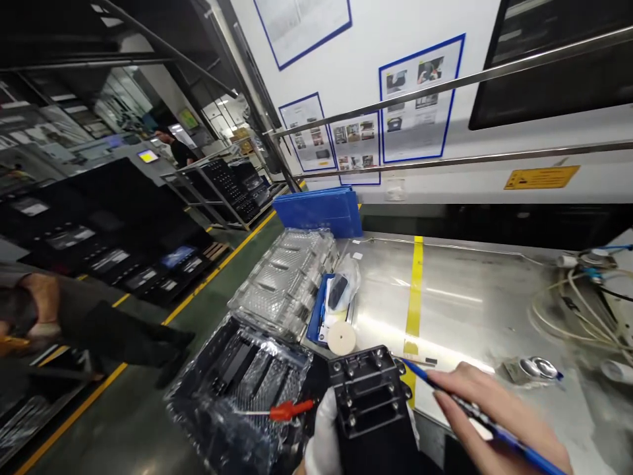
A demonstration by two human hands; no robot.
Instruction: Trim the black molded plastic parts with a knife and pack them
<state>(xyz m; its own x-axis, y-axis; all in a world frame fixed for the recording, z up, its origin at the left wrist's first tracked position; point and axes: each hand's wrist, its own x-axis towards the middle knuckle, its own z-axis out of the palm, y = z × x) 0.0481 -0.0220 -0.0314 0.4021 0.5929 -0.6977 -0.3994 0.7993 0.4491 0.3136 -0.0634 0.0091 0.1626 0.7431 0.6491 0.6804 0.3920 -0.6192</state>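
The stainless steel bench top (459, 310) before you is smooth and glossy, and a matt yellow tape strip (414, 297) runs across it. Left of the bench top, the clear plastic tray (281, 284) looks thin and shiny, the crinkled plastic film (232, 389) glints, and the blue plastic bin (319, 211) has a smooth, low sheen. On the bench top's near edge, the cream disc (341, 338) looks like matt felt. Your left hand (321, 439), in white cloth, holds the black block (370, 396), which looks like matt metal with brighter screw heads. Your bare right hand (494, 415) holds the glossy blue pen-like tool (514, 443).
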